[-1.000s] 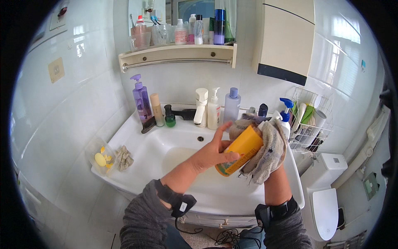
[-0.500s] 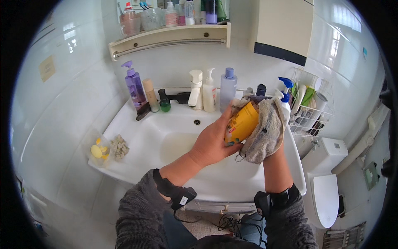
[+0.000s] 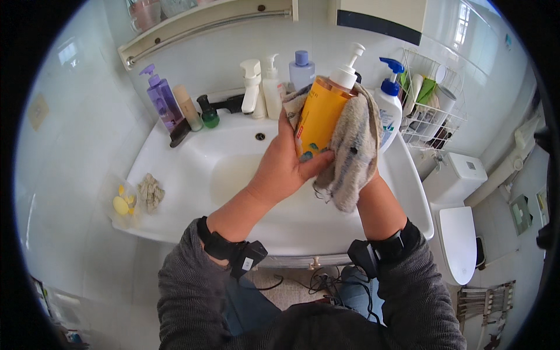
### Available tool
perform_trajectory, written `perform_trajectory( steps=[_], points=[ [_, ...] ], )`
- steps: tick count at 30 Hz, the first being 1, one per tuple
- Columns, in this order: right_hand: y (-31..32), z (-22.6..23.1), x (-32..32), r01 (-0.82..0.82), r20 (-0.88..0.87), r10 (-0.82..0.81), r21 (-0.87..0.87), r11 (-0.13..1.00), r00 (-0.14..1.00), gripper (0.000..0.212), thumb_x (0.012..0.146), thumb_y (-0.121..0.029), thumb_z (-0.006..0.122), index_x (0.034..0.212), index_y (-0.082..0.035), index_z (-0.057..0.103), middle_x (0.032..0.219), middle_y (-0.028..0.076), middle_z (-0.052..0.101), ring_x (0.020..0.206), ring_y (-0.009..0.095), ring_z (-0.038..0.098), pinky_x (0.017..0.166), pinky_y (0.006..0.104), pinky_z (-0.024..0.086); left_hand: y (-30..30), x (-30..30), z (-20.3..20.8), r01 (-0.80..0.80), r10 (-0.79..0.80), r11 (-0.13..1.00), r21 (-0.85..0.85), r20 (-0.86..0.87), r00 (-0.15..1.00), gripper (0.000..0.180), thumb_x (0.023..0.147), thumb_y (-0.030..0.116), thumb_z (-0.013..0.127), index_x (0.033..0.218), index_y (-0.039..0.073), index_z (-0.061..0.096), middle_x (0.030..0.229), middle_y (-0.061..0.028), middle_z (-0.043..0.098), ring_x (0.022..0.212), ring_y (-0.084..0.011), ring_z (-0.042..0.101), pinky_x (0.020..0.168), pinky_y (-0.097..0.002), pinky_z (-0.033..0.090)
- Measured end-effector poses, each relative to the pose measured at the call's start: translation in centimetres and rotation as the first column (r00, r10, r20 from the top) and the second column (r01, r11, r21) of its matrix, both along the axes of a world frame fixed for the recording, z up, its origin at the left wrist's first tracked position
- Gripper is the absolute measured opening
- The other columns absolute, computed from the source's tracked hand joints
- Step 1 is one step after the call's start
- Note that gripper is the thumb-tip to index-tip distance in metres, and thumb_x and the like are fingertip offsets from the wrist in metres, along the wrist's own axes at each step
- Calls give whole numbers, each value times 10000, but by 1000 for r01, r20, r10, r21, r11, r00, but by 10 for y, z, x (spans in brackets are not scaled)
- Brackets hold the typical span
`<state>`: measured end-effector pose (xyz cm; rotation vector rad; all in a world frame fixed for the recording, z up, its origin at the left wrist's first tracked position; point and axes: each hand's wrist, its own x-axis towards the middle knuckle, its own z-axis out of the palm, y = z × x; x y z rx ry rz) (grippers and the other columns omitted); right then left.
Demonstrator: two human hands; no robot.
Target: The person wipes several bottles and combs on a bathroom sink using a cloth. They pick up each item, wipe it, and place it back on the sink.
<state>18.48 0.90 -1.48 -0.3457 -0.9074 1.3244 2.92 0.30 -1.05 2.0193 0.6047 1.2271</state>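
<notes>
Bottle of yellow colour, held over the white sink, stands more upright now than a second ago, when it tilted sharply to the right. Its white pump, earlier partly hidden by the grey cloth, now shows clearly at the far end. The left forefinger, raised off a second ago, is no longer lifted out. The view has also shifted, leaving little of the far shelf visible.

The bottle lies just beyond and to the right of the left palm, between both hands. The left hand is partly closed and has hold of the bottle, thumb across its lower end; most fingers are hidden. The right hand reaches up beneath the cloth, which wraps the bottle's right and far sides; its fingers are covered, so how far they close cannot be told.
</notes>
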Motion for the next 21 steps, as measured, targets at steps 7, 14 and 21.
perform_trajectory(
  steps=[7, 14, 21],
  points=[
    [4, 2, 16, 89, 36, -96, 154, 984, 995, 472, 962, -307, 531, 1368, -92, 420, 1280, 121, 543, 1149, 273, 549, 993, 403, 466, 5, -7, 7, 355, -278, 890, -287, 277, 920, 945, 848, 355, 724, 1478, 42, 94, 1394, -140, 417, 1209, -263, 526, 957, -362, 487],
    [3, 1, 17, 51, 40, -56, 111, 992, 998, 443, 953, -292, 551, 1329, -82, 446, 1217, 122, 560, 1109, 250, 562, 930, 373, 505, 4, -10, 5, 499, -391, 761, -416, 320, 863, 952, 840, 294, 743, 1496, 51, 96, 1385, -111, 418, 1237, -254, 502, 994, -354, 457],
    [2, -6, 6, -95, -235, 56, -155, 983, 970, 462, 918, -289, 605, 1303, -76, 467, 1175, 124, 576, 1064, 255, 582, 882, 376, 536, 6, 0, -11, -119, 128, 983, 142, -58, 990, 923, 844, 182, 734, 1473, 15, 80, 1381, -140, 423, 1263, -263, 457, 1052, -371, 398]
  ],
)
